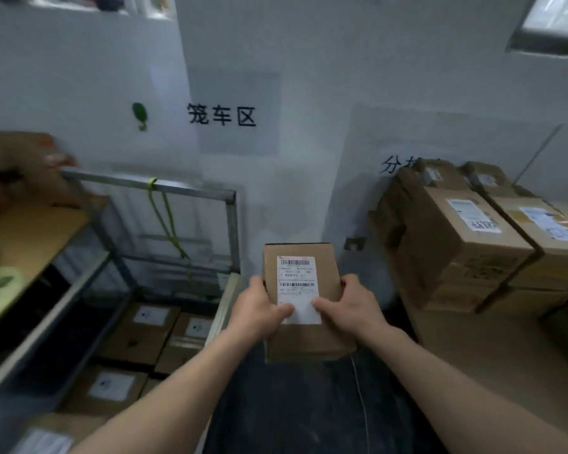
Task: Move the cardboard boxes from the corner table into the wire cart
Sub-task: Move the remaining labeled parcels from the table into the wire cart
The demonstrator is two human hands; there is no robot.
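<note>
A small cardboard box (300, 335) with a white barcode label on top is held in front of me at mid-frame. My left hand (258, 311) grips its left side and my right hand (351, 306) grips its right side, thumbs on the label. The wire cart (232, 221) stands to the left of the box, against the wall, with several labelled cardboard boxes (141, 332) lying flat on its floor. On the corner table (492, 352) at the right sit two large taped cardboard boxes (446, 231).
A wooden shelf (30, 237) on a metal frame runs along the left edge, with brown parcels on it. A green cord (164, 217) hangs from the cart's top rail. White walls with signs close the corner. Dark floor lies below my arms.
</note>
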